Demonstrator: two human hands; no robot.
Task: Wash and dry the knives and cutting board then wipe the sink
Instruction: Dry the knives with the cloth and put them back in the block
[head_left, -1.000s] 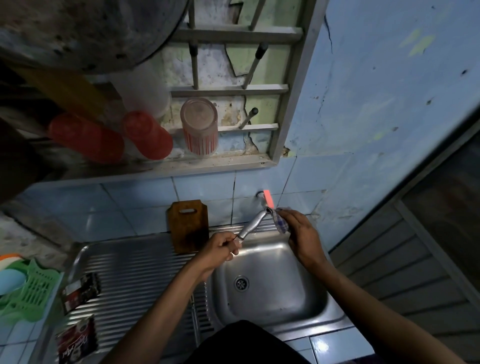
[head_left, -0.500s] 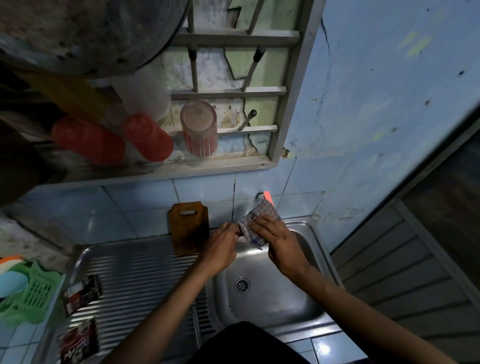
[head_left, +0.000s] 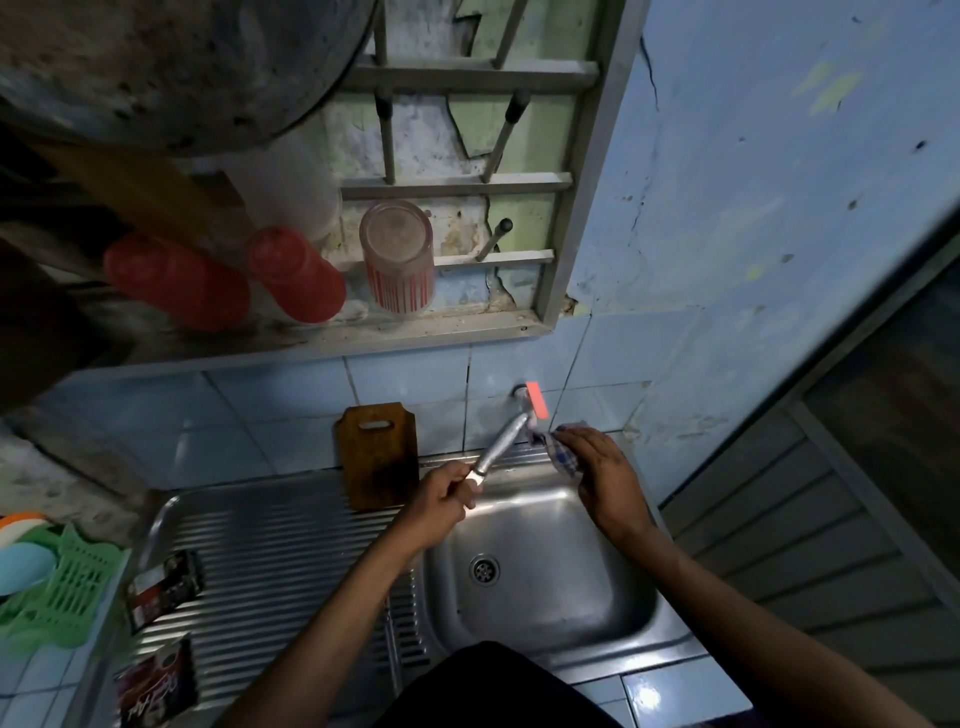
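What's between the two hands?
In the head view, the knife spans the gap: the left hand grips its handle, the right hand holds the checked cloth at its tip.

Two red cups (head_left: 223, 278) and a striped glass (head_left: 398, 257) sit on a window ledge. A green basket (head_left: 62, 592) lies left of two sachets (head_left: 161, 631).

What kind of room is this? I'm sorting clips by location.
Most likely a modest home kitchen: a stainless steel sink with ribbed drainboard, a brown wooden cutting board leaning on blue wall tiles, and upturned red plastic cups on a ledge above. The left hand holds a metal knife over the basin.
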